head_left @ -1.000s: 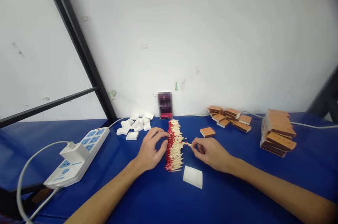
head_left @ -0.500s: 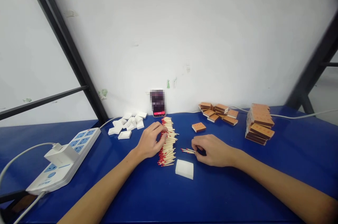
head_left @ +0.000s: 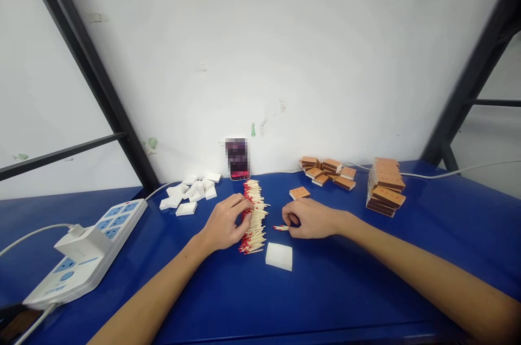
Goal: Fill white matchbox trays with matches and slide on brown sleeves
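A long row of red-headed matches (head_left: pixel 255 225) lies across the blue table. My left hand (head_left: pixel 226 221) is at the row's left side, thumb and fingers curled in and closed on matches near the red heads. To the right of the row, my right hand (head_left: pixel 311 218) pinches a few loose matches (head_left: pixel 280 228), their red heads pointing left. Closer to me than the right hand lies a white matchbox tray (head_left: pixel 279 256); I cannot tell which side faces up. An orange-brown matchbox (head_left: pixel 299 192) sits just beyond the right hand, its near edge partly covered.
Several white trays (head_left: pixel 186 208) lie piled at back left. At back right are a loose heap of matchboxes (head_left: pixel 331 166) and a taller stack (head_left: pixel 388 179). A phone (head_left: pixel 237 158) leans on the wall. A power strip (head_left: pixel 95 277) with a plugged-in charger stands left.
The whole view has shifted, so everything sits further left. My right hand has moved slightly left and away from me, now overlapping the single matchbox's near edge. The left hand stays on the row.
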The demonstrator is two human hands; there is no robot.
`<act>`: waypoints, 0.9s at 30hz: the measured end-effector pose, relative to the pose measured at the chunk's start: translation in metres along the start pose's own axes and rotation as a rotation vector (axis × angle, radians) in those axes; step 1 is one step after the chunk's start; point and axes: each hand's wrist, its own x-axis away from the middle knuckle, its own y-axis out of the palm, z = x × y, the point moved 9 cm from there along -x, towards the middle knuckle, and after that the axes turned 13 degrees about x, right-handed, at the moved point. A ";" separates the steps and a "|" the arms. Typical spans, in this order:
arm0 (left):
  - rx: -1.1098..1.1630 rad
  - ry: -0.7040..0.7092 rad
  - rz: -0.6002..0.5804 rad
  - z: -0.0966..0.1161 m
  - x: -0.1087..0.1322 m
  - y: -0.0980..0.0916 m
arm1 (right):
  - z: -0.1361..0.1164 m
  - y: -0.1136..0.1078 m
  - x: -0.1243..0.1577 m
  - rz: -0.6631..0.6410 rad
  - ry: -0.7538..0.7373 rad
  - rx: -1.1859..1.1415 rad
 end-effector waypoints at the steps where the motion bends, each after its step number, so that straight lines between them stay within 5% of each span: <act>1: -0.005 0.012 -0.003 0.003 0.000 0.000 | 0.000 0.000 0.000 0.001 0.000 -0.011; 16: 0.002 0.029 0.032 0.006 -0.003 0.000 | 0.008 0.006 -0.008 0.099 0.062 -0.010; 27: -0.049 0.254 -0.201 0.057 0.000 0.029 | 0.000 0.002 -0.002 0.099 0.030 -0.044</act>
